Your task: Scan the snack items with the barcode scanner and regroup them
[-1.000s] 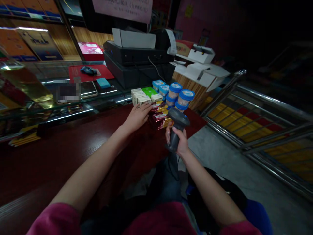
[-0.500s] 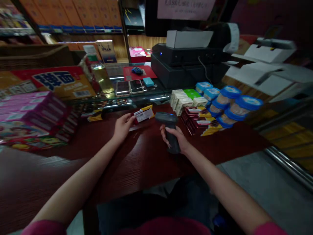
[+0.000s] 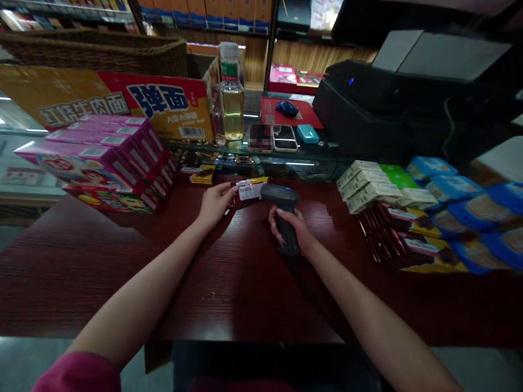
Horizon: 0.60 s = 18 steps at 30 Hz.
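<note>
Packet: the red-and-yellow packet (image 3: 247, 192) is over the middle of the table (image 3: 220, 288), its left end in our left hand (image 3: 216, 207) and its white label (image 3: 252, 190) turned up toward us.
Scanner: the dark scanner (image 3: 289, 233) stands in our right hand (image 3: 303, 231), its head just beside the right end of the label; whether the two touch we cannot tell.
Good aim: we judge that the label reads best lying flat and uncreased, with a little room before the scanner's window and the beam crossing the whole code.
Good grip: we do best to pinch only the packet's end, so that no fingertip covers the print, and to steady both wrists.
Cable: the dark cable (image 3: 312, 296) trails from the handle toward our right forearm; a loose run there should save us a tug.
Left hand: thumb and fingers are closed together on the packet's end in a light pinch.
Right hand: it is wrapped around the scanner's handle, thumb on the near side; whether a finger presses the trigger we cannot tell.
Stack: similar packets (image 3: 404, 237) lie to our right, beside the blue-lidded tubs (image 3: 476, 234).
</note>
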Available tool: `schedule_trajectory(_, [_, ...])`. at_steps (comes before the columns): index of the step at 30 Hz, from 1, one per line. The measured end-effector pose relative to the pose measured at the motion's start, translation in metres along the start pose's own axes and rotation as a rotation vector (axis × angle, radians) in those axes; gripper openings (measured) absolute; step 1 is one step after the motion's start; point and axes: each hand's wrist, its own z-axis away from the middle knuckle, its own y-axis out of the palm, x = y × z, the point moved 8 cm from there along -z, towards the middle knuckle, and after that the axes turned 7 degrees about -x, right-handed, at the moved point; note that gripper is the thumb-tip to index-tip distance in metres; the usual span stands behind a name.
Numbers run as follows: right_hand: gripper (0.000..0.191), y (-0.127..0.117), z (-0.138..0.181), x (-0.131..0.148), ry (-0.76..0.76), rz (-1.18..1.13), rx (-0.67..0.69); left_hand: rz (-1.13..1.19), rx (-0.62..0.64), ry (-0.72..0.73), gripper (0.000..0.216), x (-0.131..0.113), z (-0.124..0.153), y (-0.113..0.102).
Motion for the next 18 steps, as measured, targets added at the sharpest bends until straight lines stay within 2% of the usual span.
schedule_trajectory(10, [0.034, -0.002, 0.003, -0.005, 0.029, -0.012, -0.002, -0.081, 0.021, 0.064, 0.038, -0.003, 0.004, 0.000])
schedule_trajectory(14, [0.033, -0.004, 0.006, -0.001, 0.010, -0.040, -0.017, -0.302, 0.033, 0.299, 0.029, -0.029, 0.012, -0.007])
schedule_trajectory(18, [0.033, -0.008, 0.007, 0.000, 0.013, -0.085, -0.048, -0.612, 0.087, 0.548, 0.032, -0.058, 0.025, -0.020])
